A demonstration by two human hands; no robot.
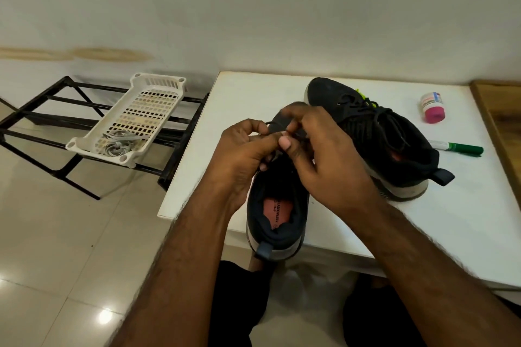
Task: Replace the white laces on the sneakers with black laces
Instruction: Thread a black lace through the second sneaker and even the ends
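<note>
From my remote seat I start with the white table (282, 84), which carries both sneakers; beside it a black metal rack (42, 110) holds a white slotted basket (158, 79), and in the basket's near end lies a loose heap of pale laces (118, 144), which I take to be the white ones already pulled out.

The far sneaker (375, 132) lies on the table toward the right, and a black lace (380, 118) runs up its front, seemingly right to the top; I judge that shoe finished, or nearly so.

The near sneaker (277, 205) sits at the table's front edge with its heel overhanging toward me; both hands work over its tongue, so I reckon this is the second shoe and the lacing is under way; how many eyelets are filled I cannot tell, since the hands cover them.

My left hand (242, 155) has its fingers curled, thumb and forefinger pinched on a dark lace end (269, 123); the right hand (324, 149) is curled too, fingertips nipping lace at the same spot.

Smaller things: a green marker (462, 148) and a small pink-capped bottle (432, 108) lie well apart from the work.
</note>
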